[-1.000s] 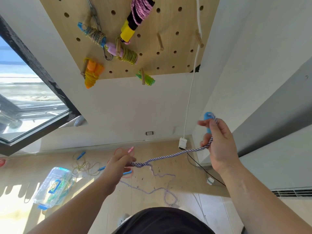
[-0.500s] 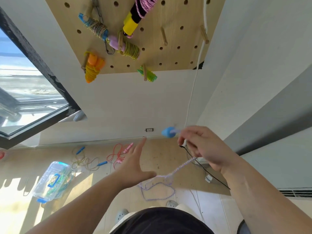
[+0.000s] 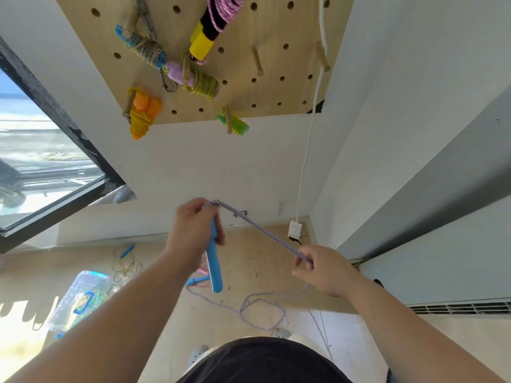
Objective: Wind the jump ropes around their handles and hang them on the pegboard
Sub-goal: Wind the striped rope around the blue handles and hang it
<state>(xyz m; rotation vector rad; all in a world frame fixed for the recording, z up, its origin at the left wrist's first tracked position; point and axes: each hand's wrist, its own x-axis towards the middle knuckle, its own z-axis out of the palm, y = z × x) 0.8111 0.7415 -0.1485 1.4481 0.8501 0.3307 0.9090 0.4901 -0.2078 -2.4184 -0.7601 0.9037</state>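
My left hand (image 3: 193,230) grips the blue handles (image 3: 215,269) of a jump rope, which point down toward the floor. The purple-and-white rope (image 3: 262,232) runs taut from the top of that hand down to my right hand (image 3: 323,269), which pinches it. The rest of the rope lies in loops on the floor (image 3: 260,310). Above, the wooden pegboard (image 3: 276,29) carries several wound ropes: a blue one (image 3: 146,49), a pink-and-yellow one (image 3: 199,81), an orange one (image 3: 142,111), a green one (image 3: 233,124) and a yellow-black one (image 3: 206,37). Two pegs (image 3: 257,62) (image 3: 323,57) at the right stand bare.
More ropes lie on the wooden floor near the wall (image 3: 125,261), and a clear plastic box (image 3: 80,299) sits at the left. A white cable (image 3: 309,139) hangs down to a plug (image 3: 294,229). A window (image 3: 41,167) is at the left, a grey wall at the right.
The blue handles passed from my right hand to my left hand, which went from open to gripping them. My right hand dropped lower right and now pinches the rope, pulling it taut.
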